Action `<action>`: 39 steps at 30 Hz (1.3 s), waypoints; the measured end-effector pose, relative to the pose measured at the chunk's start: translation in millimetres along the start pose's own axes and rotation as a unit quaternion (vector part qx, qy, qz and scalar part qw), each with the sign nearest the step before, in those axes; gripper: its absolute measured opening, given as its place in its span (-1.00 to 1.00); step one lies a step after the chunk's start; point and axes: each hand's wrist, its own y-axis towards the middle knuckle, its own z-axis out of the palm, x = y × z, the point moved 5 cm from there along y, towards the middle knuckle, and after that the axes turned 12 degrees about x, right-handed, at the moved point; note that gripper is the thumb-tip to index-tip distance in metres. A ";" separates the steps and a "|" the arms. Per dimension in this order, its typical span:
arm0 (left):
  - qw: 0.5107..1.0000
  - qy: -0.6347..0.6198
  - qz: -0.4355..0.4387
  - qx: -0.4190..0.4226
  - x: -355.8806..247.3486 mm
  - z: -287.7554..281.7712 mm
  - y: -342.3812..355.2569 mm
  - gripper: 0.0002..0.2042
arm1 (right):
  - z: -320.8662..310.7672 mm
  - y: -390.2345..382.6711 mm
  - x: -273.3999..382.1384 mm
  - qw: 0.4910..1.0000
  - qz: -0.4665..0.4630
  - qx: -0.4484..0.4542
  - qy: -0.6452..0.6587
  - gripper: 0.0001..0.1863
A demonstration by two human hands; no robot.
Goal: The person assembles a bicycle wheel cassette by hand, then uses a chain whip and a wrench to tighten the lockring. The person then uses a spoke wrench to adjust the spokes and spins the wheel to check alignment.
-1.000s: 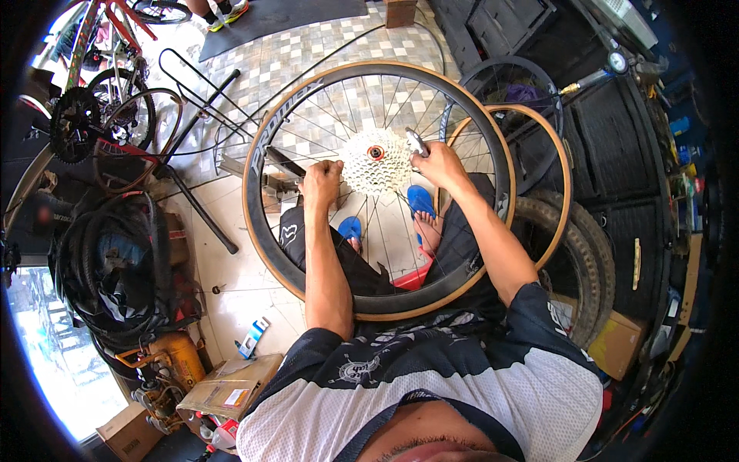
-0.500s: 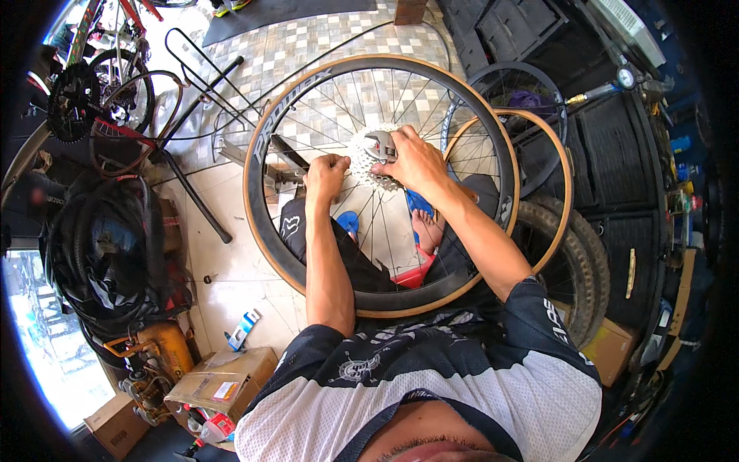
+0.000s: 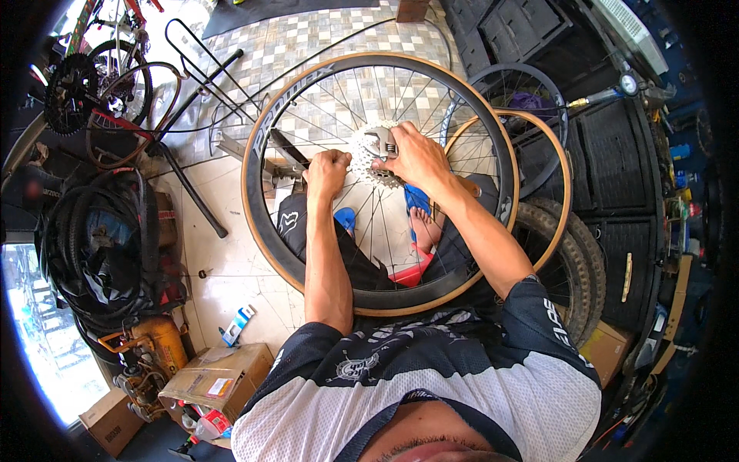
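A bicycle wheel (image 3: 271,239) with a black rim and a tan-walled tire lies across my lap, its silver cassette (image 3: 368,159) facing up at the hub. My right hand (image 3: 416,156) is closed around a grey adjustable wrench (image 3: 383,138), whose head sits over the middle of the cassette. At the cassette's left edge my left hand (image 3: 327,174) is closed, thumb and fingertips pressed together. What lies between those fingers, if anything, is hidden.
To the right another wheel with a tan tire (image 3: 566,181) overlaps a bare black rim (image 3: 560,108), beside knobby tires (image 3: 589,262) and black drawers (image 3: 523,27). On the left are a bicycle (image 3: 115,88), black bags (image 3: 108,254), a yellow machine (image 3: 160,339) and a cardboard box (image 3: 250,360).
The view has shifted slightly. Both hands keep nearly the same places on the cassette, and the wrench has hardly moved.
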 end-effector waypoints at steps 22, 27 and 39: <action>1.000 0.008 -0.005 0.012 1.0 -0.1 4.0 -0.62 | 6.3 4.7 19.9 0.999 0.015 0.038 -0.018 -0.03; 0.999 0.030 0.014 -0.037 0.6 1.9 0.4 -0.62 | 7.8 1.9 21.0 0.999 0.014 0.028 -0.023 -0.01; 0.998 -0.005 -0.019 -0.063 0.0 1.3 1.3 -0.65 | 4.0 3.3 20.4 0.998 -0.010 0.055 -0.024 -0.05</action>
